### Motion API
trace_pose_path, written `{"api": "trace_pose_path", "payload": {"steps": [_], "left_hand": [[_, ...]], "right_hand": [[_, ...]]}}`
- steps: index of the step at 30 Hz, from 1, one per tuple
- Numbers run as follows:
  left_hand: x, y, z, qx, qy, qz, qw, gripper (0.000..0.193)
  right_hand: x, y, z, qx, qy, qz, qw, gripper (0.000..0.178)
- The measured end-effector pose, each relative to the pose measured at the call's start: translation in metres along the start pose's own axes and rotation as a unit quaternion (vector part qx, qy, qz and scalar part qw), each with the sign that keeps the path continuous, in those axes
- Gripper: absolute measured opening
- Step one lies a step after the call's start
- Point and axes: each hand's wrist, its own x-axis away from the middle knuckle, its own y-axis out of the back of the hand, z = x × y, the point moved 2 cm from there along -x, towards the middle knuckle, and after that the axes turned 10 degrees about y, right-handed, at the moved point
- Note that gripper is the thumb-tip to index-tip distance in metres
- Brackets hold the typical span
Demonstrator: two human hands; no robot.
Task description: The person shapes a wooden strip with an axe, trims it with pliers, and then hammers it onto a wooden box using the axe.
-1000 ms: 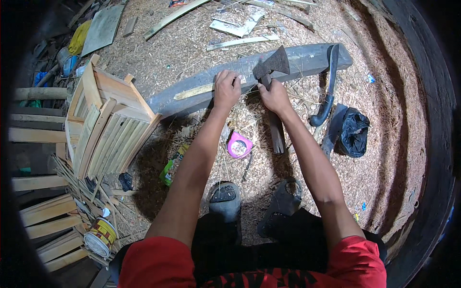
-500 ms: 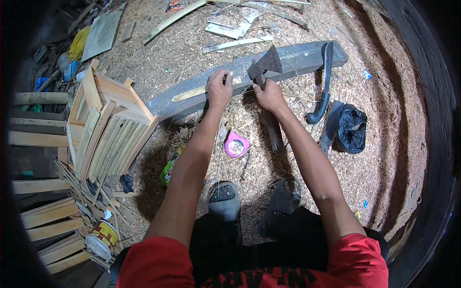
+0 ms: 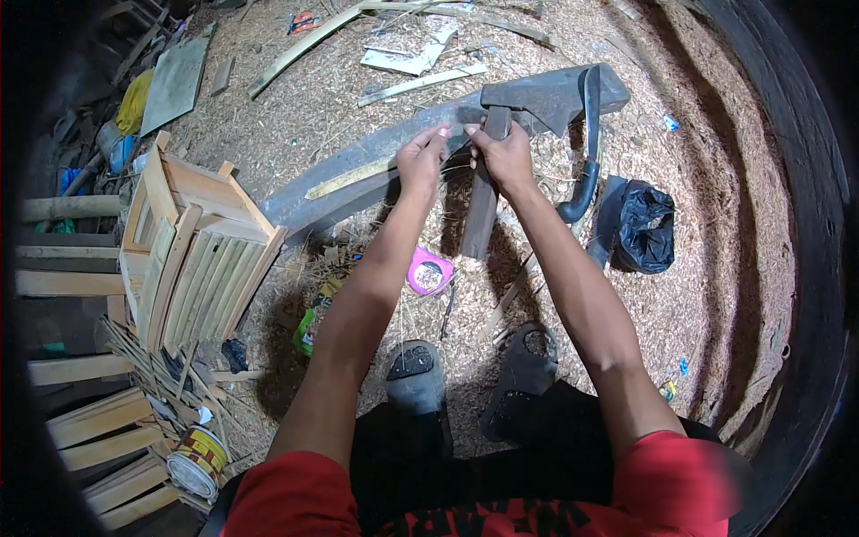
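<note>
Where the long grey beam (image 3: 358, 170) crosses the sawdust floor (image 3: 716, 295), my right hand (image 3: 506, 157) grips the hatchet (image 3: 528, 98): dark wedge head, worn wooden handle. My left hand (image 3: 420, 161) pinches a pale bamboo strip (image 3: 353, 177) lying flat on the beam.

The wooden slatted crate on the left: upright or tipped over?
Tipped. The wooden slatted crate leans on its side on the sawdust floor, slats slanting and one corner raised.
</note>
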Motion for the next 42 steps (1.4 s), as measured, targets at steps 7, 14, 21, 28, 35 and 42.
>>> {"api": "trace_pose_path", "payload": {"steps": [7,14,21,28,35,42], "left_hand": [[0.004,-0.013,0.002,0.04,0.08,0.057,0.994,0.022],[0.018,-0.034,-0.003,0.047,0.088,0.058,0.993,0.024],[0.016,-0.038,0.003,0.078,0.094,0.037,0.992,0.011],[0.0,-0.035,0.003,-0.058,0.06,0.021,0.996,0.016],[0.01,-0.035,-0.02,-0.427,-0.198,0.016,0.882,0.016],[0.002,-0.029,-0.016,-0.484,-0.33,0.04,0.809,0.015]], "right_hand": [[-0.002,0.004,0.004,0.021,0.02,0.01,1.0,0.02],[-0.008,0.006,-0.008,-0.047,0.023,-0.017,0.998,0.019],[-0.007,0.007,-0.022,-0.109,-0.013,-0.046,0.993,0.026],[-0.011,0.022,-0.031,0.023,0.082,-0.041,0.995,0.024],[-0.012,0.026,-0.009,0.044,0.067,-0.005,0.997,0.023],[-0.013,0.025,-0.013,0.033,0.019,0.006,0.999,0.022]]}}
